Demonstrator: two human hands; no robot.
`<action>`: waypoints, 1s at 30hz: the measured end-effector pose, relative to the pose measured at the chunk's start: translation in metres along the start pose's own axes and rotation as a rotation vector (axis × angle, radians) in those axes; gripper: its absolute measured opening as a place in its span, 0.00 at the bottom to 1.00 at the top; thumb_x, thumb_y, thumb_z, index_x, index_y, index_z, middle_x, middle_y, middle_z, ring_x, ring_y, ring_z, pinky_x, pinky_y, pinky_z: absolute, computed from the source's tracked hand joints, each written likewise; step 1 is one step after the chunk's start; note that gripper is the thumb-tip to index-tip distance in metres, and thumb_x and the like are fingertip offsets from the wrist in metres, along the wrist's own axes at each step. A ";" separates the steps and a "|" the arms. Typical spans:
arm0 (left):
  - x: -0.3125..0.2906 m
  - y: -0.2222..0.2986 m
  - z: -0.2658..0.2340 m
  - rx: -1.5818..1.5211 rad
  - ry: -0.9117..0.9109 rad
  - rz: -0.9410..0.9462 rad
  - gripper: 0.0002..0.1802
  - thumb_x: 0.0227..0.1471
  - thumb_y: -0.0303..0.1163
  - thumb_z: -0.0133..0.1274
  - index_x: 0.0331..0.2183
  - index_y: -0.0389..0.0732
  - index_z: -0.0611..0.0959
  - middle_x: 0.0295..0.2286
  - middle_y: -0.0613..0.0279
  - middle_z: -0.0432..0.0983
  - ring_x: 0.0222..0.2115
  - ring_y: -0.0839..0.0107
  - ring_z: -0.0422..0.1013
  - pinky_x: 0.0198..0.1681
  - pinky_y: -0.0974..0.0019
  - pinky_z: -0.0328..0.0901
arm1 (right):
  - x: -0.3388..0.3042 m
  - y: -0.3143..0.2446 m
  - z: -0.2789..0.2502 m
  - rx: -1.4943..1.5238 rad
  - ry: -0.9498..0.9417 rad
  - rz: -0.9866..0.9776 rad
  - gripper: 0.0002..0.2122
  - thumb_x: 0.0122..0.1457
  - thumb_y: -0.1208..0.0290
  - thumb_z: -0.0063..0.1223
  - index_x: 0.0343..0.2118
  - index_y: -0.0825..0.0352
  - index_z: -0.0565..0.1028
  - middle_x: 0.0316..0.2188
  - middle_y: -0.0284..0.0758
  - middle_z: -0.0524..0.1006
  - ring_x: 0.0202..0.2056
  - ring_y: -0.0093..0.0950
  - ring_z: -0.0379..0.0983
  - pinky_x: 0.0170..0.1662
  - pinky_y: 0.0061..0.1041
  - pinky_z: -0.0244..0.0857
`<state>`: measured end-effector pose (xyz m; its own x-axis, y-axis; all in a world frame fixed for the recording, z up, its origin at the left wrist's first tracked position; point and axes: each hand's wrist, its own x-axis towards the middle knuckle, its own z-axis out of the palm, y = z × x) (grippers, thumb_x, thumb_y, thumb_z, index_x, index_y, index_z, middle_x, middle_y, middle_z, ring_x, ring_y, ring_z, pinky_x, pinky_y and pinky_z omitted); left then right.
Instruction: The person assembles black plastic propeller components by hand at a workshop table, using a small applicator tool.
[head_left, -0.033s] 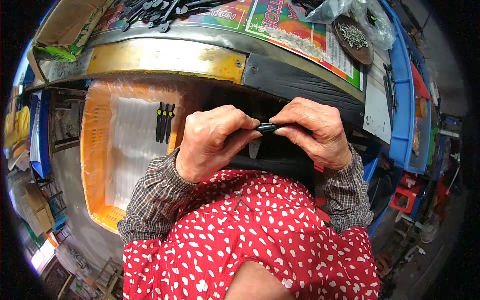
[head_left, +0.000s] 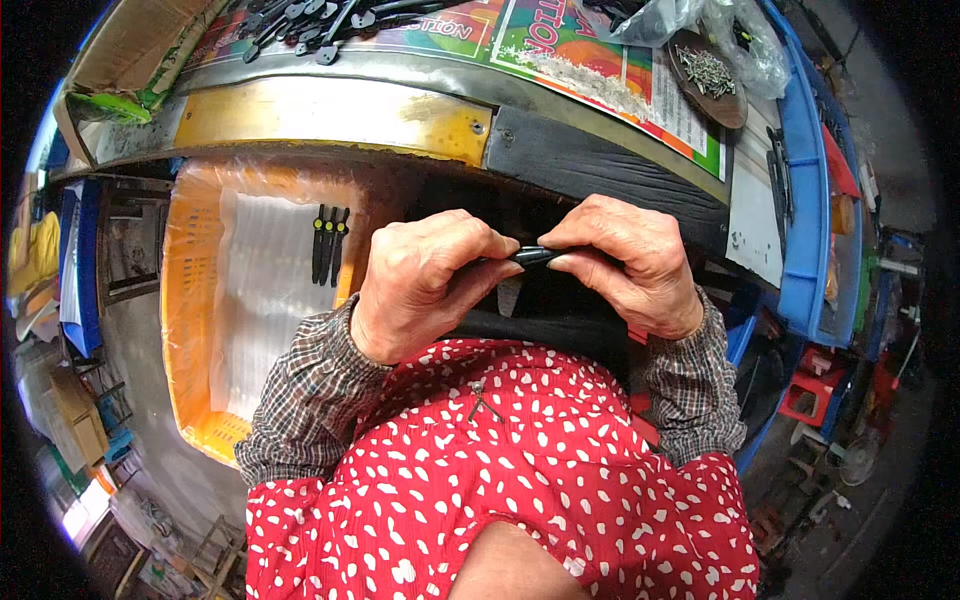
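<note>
Between my two hands is a small glossy black piece (head_left: 533, 256), held level in front of my body. My left hand (head_left: 432, 275) pinches its left end between thumb and fingers. At the other end, the thumb and forefinger of my right hand (head_left: 632, 262) close on it. Fingers cover both ends, so its full shape and kind stay hidden. To the left of my left hand, three slim black parts (head_left: 328, 246) with yellow-green round spots lie side by side on a white sheet (head_left: 255, 300) in an orange plastic basket (head_left: 190, 330).
Beyond my hands runs the worktable's edge (head_left: 340, 118). Several black parts (head_left: 318, 25) are heaped on it at the far left. A round dish (head_left: 735, 110) of small metal pieces stands at the far right, by a clear plastic bag (head_left: 755, 50) and a blue tray (head_left: 805, 200).
</note>
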<state>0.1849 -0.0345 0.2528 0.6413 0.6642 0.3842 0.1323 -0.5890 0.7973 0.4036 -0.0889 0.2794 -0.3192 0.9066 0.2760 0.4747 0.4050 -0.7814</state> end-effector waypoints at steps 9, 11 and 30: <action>-0.001 -0.004 0.002 -0.014 -0.006 0.011 0.10 0.40 0.22 0.66 0.27 0.36 0.81 0.24 0.58 0.79 0.25 0.68 0.77 0.28 0.70 0.70 | -0.004 0.000 0.004 0.017 0.012 0.089 0.07 0.48 0.79 0.61 0.32 0.71 0.76 0.24 0.38 0.74 0.27 0.33 0.73 0.31 0.27 0.66; -0.002 -0.004 0.001 -0.010 -0.010 0.003 0.10 0.40 0.22 0.66 0.27 0.36 0.81 0.25 0.58 0.79 0.25 0.68 0.77 0.28 0.70 0.70 | -0.004 0.000 0.005 0.017 0.015 0.087 0.07 0.49 0.79 0.61 0.32 0.71 0.76 0.24 0.38 0.74 0.27 0.33 0.73 0.31 0.28 0.66; -0.005 -0.007 0.001 -0.061 -0.014 -0.007 0.10 0.40 0.23 0.66 0.27 0.36 0.81 0.24 0.59 0.79 0.25 0.69 0.77 0.29 0.70 0.70 | -0.006 -0.001 0.010 -0.001 0.069 -0.001 0.08 0.48 0.81 0.60 0.33 0.71 0.77 0.26 0.38 0.75 0.28 0.33 0.73 0.32 0.27 0.66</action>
<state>0.1812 -0.0343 0.2445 0.6513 0.6613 0.3722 0.0905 -0.5546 0.8272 0.3966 -0.0960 0.2727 -0.2622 0.9122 0.3148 0.4755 0.4060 -0.7804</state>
